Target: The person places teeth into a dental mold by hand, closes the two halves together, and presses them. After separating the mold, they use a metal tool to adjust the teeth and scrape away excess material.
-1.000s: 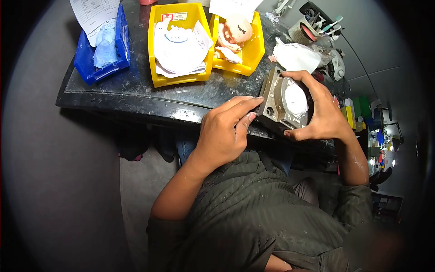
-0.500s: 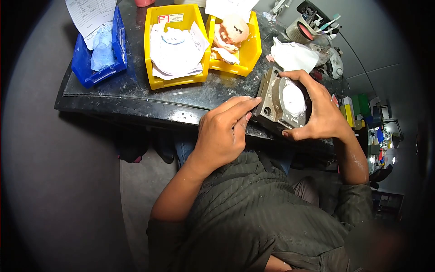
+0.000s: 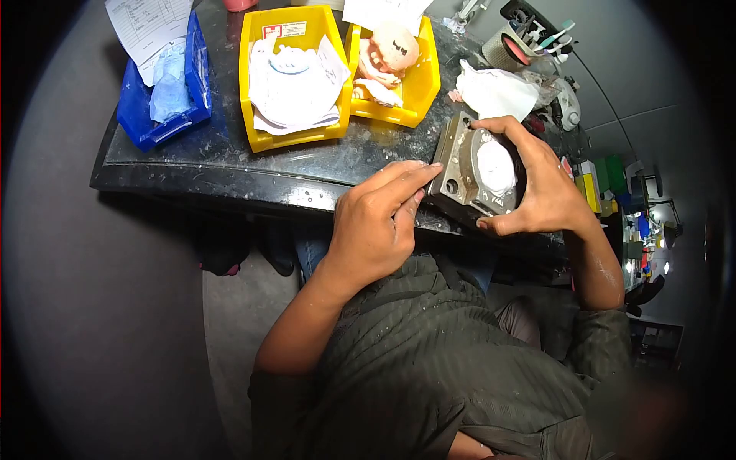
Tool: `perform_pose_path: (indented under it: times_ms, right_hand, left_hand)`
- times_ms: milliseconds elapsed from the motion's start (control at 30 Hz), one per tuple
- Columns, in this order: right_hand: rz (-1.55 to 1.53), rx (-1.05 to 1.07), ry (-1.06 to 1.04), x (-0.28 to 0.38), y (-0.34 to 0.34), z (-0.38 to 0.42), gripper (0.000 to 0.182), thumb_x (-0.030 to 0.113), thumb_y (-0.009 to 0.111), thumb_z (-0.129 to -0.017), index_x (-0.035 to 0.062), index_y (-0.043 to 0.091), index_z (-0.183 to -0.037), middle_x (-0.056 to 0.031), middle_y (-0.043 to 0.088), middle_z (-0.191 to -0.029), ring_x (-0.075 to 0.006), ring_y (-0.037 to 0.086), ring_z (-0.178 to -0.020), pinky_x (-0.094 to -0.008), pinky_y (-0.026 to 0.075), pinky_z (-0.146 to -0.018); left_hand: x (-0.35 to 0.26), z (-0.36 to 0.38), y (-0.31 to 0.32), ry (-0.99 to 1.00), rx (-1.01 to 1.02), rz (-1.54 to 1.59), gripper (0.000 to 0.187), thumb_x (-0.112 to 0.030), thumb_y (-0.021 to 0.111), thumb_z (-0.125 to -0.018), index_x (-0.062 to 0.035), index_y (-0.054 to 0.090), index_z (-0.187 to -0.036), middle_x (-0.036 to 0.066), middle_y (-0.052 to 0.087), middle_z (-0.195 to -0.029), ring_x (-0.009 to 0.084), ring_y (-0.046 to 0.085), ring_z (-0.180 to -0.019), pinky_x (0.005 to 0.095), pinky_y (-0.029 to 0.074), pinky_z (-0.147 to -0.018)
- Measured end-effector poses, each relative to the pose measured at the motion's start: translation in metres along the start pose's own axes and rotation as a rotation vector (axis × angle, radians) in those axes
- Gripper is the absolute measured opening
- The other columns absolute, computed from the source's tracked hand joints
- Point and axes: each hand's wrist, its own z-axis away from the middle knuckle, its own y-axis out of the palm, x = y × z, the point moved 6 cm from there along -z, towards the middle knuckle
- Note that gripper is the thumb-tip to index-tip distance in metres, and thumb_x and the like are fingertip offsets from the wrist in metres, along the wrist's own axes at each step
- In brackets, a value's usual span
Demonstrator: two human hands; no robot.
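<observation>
A metal dental flask [image 3: 467, 180], with round holes in its corners and white plaster [image 3: 496, 166] in its oval middle, is tilted over the bench's front edge. My right hand [image 3: 548, 180] wraps its far side, thumb at the lower corner and fingers at the upper one. Against its left edge, my left hand [image 3: 377, 218] is closed, index fingertip on the metal and thumb just below; the palm side is hidden.
On the dark bench [image 3: 230, 172] stand a blue bin [image 3: 205, 84], a yellow bin [image 3: 247, 92] with papers and a white dental cast, and another yellow bin [image 3: 425, 73] with pinkish casts. A white cloth [image 3: 498, 90] and a brush holder [image 3: 502, 50] lie farther right.
The bins and bench have shifted slightly left in view. Both hands keep nearly the same hold on the flask.
</observation>
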Motion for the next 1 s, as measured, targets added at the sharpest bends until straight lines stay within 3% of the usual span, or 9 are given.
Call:
perform_pose_path:
  times_ms: [700,1000]
  right_hand:
    - [-0.019,0.028,0.018,-0.003,0.001,0.0,0.096,0.028,0.091,-0.056,0.0035,0.051,-0.139,-0.0206,0.063,-0.126,-0.0377,0.062,-0.123,-0.0434,0.047,-0.106]
    - [-0.043,0.046,-0.013,-0.011,0.008,0.007,0.101,0.03,0.09,-0.062,0.0058,0.041,-0.147,-0.0212,0.053,-0.14,-0.0394,0.053,-0.134,-0.044,0.043,-0.112]
  left_hand:
    - [-0.002,-0.001,0.0,-0.008,0.007,-0.012,0.036,0.01,0.063,-0.089,0.0001,0.074,-0.121,0.021,0.074,-0.116,0.0343,0.073,-0.109,0.0369,0.055,-0.097]
    - [-0.002,-0.001,0.002,0.012,0.008,-0.048,0.035,0.007,0.065,-0.089,-0.0001,0.074,-0.122,0.021,0.074,-0.117,0.0344,0.072,-0.11,0.0368,0.054,-0.098]
